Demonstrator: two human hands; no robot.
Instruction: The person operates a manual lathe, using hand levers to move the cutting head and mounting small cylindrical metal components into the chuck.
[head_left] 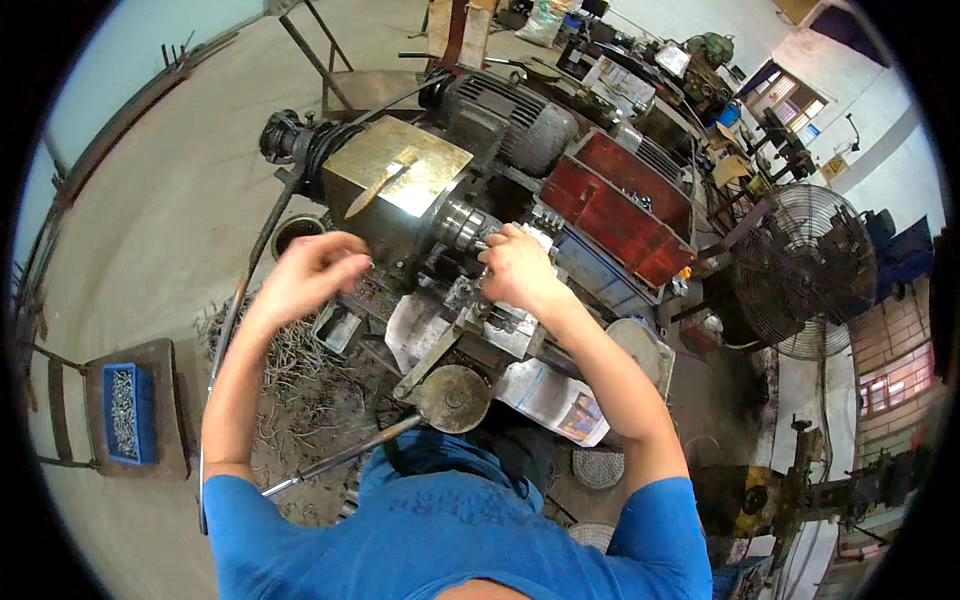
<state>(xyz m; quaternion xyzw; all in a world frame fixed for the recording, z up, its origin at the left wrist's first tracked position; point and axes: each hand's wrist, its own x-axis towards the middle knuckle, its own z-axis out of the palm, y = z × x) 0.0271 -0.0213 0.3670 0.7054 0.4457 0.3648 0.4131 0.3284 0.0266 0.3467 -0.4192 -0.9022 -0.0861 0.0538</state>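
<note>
A small lathe-like machine stands in front of me. Its round metal chuck (462,225) juts from a brass-coloured headstock box (400,150), and a brush (380,186) with a wooden handle lies on top of that. Just right of the chuck, my right hand (518,268) has its fingers curled down over the tooling, and whatever they grip is hidden beneath them. My left hand (318,270) hovers left of the chuck, in front of the headstock. Its thumb and fingers are drawn together, and anything between them is too small to make out.
Right of the machine sit a red metal bin (620,205) and a large caged fan (805,270). A round handwheel-like disc (454,398) is close to my body. Metal shavings (290,375) cover the floor at left, near a blue tray (128,412) of small parts on a chair.
</note>
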